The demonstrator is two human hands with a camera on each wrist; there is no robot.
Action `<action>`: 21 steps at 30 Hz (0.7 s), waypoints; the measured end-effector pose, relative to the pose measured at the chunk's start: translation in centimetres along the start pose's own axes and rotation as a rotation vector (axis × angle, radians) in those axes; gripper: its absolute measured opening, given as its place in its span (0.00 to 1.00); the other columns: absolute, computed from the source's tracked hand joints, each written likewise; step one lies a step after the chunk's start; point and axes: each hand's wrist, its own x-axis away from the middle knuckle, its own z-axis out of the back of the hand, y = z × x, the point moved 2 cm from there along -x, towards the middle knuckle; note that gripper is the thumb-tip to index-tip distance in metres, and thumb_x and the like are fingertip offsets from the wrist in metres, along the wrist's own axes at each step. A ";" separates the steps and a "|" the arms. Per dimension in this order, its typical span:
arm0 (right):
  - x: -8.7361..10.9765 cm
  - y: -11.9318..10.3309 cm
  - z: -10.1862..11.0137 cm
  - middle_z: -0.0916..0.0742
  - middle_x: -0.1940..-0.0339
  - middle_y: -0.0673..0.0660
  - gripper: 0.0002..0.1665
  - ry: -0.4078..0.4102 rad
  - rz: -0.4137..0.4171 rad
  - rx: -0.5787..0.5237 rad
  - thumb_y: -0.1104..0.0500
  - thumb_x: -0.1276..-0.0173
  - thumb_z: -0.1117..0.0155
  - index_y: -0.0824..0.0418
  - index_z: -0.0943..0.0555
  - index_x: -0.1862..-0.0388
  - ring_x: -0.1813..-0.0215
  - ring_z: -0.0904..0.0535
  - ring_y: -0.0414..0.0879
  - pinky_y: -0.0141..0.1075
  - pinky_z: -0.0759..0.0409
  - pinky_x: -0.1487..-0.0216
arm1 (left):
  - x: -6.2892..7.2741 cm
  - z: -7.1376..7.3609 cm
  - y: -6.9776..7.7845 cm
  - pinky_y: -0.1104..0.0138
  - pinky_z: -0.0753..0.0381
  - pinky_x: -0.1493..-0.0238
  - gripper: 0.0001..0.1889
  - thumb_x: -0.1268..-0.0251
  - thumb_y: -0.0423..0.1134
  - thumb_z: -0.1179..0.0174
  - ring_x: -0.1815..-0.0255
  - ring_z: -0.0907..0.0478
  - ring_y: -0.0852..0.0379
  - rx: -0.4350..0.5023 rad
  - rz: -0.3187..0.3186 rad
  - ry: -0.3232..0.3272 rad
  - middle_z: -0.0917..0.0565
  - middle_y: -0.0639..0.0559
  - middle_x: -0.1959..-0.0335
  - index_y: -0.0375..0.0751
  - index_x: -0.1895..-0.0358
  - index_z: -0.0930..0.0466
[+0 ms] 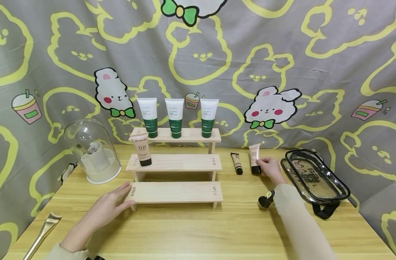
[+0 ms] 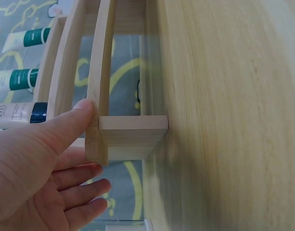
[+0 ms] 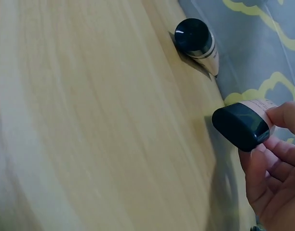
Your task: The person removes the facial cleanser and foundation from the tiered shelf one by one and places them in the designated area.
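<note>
In the head view my left hand (image 1: 108, 204) holds the left end of the lowest tier of a wooden step stand (image 1: 178, 193). The left wrist view shows the thumb (image 2: 75, 120) against the board and the other fingers spread beside it. My right hand (image 1: 270, 168) pinches a pale pink BB cream tube (image 1: 254, 155) with a black cap, between thumb and fingers. In the right wrist view that tube's cap (image 3: 241, 126) faces the camera. Left of it, a smaller beige tube (image 1: 236, 161) lies on the table, black cap forward.
Three green-and-white tubes (image 1: 175, 119) stand on the top tier, and another BB cream tube (image 1: 142, 150) on the middle tier's left. A glass dome (image 1: 92, 151) stands left, a clear pouch (image 1: 315, 178) right. A gold-coloured tool (image 1: 42, 234) lies front left. Patterned curtain (image 1: 198, 54) hangs behind.
</note>
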 end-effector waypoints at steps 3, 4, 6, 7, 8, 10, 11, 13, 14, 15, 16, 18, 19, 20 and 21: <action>0.0 -0.1 -0.3 0.22 0.64 0.61 0.23 -0.004 -0.007 0.025 0.55 0.32 0.45 0.75 0.27 0.50 0.75 0.28 0.40 0.31 0.20 0.76 | 0.0 0.0 0.0 0.44 0.33 0.45 0.29 0.41 0.43 0.37 0.43 0.33 0.34 0.001 -0.001 -0.001 0.32 0.32 0.40 0.25 0.43 0.29; 0.0 -0.1 -0.4 0.22 0.65 0.61 0.23 -0.009 -0.007 0.030 0.55 0.32 0.46 0.75 0.27 0.50 0.75 0.29 0.40 0.31 0.20 0.76 | 0.0 0.0 0.0 0.44 0.33 0.45 0.29 0.42 0.43 0.37 0.43 0.33 0.34 0.001 -0.002 -0.001 0.32 0.32 0.40 0.25 0.43 0.29; 0.0 -0.2 -0.6 0.23 0.66 0.59 0.23 -0.015 -0.016 0.036 0.55 0.32 0.45 0.75 0.26 0.49 0.74 0.28 0.41 0.31 0.20 0.76 | 0.0 0.0 0.0 0.44 0.33 0.45 0.29 0.42 0.43 0.37 0.43 0.33 0.34 0.001 -0.003 -0.001 0.32 0.32 0.40 0.25 0.43 0.29; 0.0 -0.3 -0.8 0.23 0.67 0.59 0.24 -0.017 -0.019 0.038 0.55 0.32 0.45 0.75 0.26 0.49 0.74 0.28 0.41 0.32 0.20 0.76 | 0.0 0.0 0.0 0.45 0.33 0.45 0.29 0.42 0.43 0.37 0.43 0.33 0.34 0.000 -0.003 -0.001 0.32 0.32 0.40 0.25 0.43 0.29; 0.0 -0.3 -0.9 0.23 0.66 0.60 0.24 -0.022 -0.022 0.040 0.55 0.33 0.45 0.75 0.26 0.49 0.73 0.28 0.42 0.32 0.20 0.76 | -0.1 0.0 0.0 0.45 0.33 0.45 0.29 0.42 0.43 0.37 0.43 0.33 0.34 0.001 -0.004 -0.001 0.32 0.32 0.40 0.25 0.43 0.29; -0.1 -0.4 -1.1 0.22 0.64 0.62 0.25 -0.029 -0.032 0.039 0.54 0.33 0.45 0.75 0.26 0.48 0.72 0.26 0.42 0.32 0.20 0.76 | -0.1 0.0 0.0 0.45 0.33 0.45 0.29 0.42 0.43 0.37 0.43 0.33 0.34 0.001 -0.006 -0.001 0.32 0.32 0.40 0.25 0.43 0.29; -0.1 -0.4 -1.2 0.21 0.62 0.64 0.25 -0.028 -0.037 0.038 0.54 0.33 0.45 0.75 0.26 0.48 0.72 0.26 0.42 0.32 0.20 0.76 | -0.1 0.0 -0.1 0.45 0.33 0.45 0.29 0.42 0.43 0.37 0.43 0.33 0.34 0.001 -0.007 -0.002 0.32 0.33 0.40 0.25 0.43 0.29; -0.2 -0.3 -1.3 0.21 0.59 0.67 0.25 -0.029 -0.047 0.033 0.54 0.33 0.45 0.76 0.26 0.48 0.72 0.24 0.42 0.32 0.20 0.77 | -0.1 0.0 -0.1 0.45 0.33 0.44 0.28 0.42 0.43 0.37 0.43 0.33 0.34 0.002 -0.009 -0.002 0.32 0.33 0.40 0.25 0.43 0.29; -0.3 -0.3 -1.4 0.21 0.58 0.68 0.26 -0.030 -0.050 0.030 0.55 0.33 0.45 0.76 0.27 0.48 0.73 0.24 0.42 0.32 0.20 0.77 | -0.1 0.0 -0.1 0.45 0.33 0.45 0.28 0.42 0.43 0.37 0.43 0.33 0.34 0.002 -0.010 -0.002 0.32 0.33 0.40 0.25 0.43 0.29; -0.4 -0.2 -1.4 0.21 0.58 0.69 0.25 -0.032 -0.054 0.022 0.55 0.33 0.44 0.76 0.27 0.48 0.73 0.24 0.42 0.32 0.19 0.77 | -0.1 0.0 -0.1 0.45 0.33 0.45 0.28 0.42 0.43 0.37 0.43 0.32 0.34 0.002 -0.010 -0.001 0.32 0.33 0.40 0.25 0.44 0.29; -0.5 -0.2 -1.5 0.21 0.58 0.69 0.25 -0.036 -0.058 0.014 0.55 0.33 0.44 0.77 0.27 0.48 0.74 0.24 0.41 0.32 0.19 0.78 | 0.0 0.0 -0.1 0.45 0.33 0.45 0.28 0.42 0.43 0.37 0.43 0.32 0.34 0.003 -0.012 -0.001 0.32 0.32 0.40 0.25 0.44 0.29; -0.6 -0.1 -1.6 0.21 0.58 0.69 0.26 -0.044 -0.064 -0.003 0.55 0.33 0.44 0.77 0.27 0.48 0.76 0.24 0.41 0.32 0.19 0.78 | 0.0 0.0 -0.1 0.45 0.33 0.45 0.28 0.42 0.43 0.37 0.43 0.32 0.34 0.002 -0.015 0.001 0.31 0.32 0.40 0.24 0.44 0.29; -0.7 -0.1 -1.6 0.21 0.59 0.68 0.26 -0.049 -0.067 -0.009 0.55 0.33 0.44 0.77 0.27 0.48 0.77 0.23 0.41 0.33 0.19 0.78 | 0.0 0.0 -0.1 0.45 0.33 0.45 0.28 0.42 0.43 0.37 0.43 0.32 0.34 0.002 -0.016 0.003 0.31 0.32 0.40 0.24 0.44 0.29; -0.7 0.0 -1.7 0.21 0.59 0.68 0.26 -0.052 -0.071 -0.014 0.55 0.33 0.44 0.77 0.27 0.48 0.77 0.23 0.41 0.33 0.19 0.78 | 0.0 0.0 -0.1 0.45 0.33 0.45 0.28 0.42 0.43 0.37 0.43 0.32 0.34 0.000 -0.018 0.004 0.31 0.32 0.41 0.24 0.44 0.29; -0.7 0.0 -1.7 0.22 0.58 0.68 0.26 -0.057 -0.073 -0.018 0.55 0.33 0.44 0.77 0.27 0.48 0.78 0.23 0.42 0.33 0.19 0.78 | 0.0 0.0 -0.1 0.45 0.33 0.45 0.28 0.42 0.42 0.37 0.43 0.32 0.34 0.000 -0.019 0.005 0.31 0.32 0.41 0.24 0.44 0.29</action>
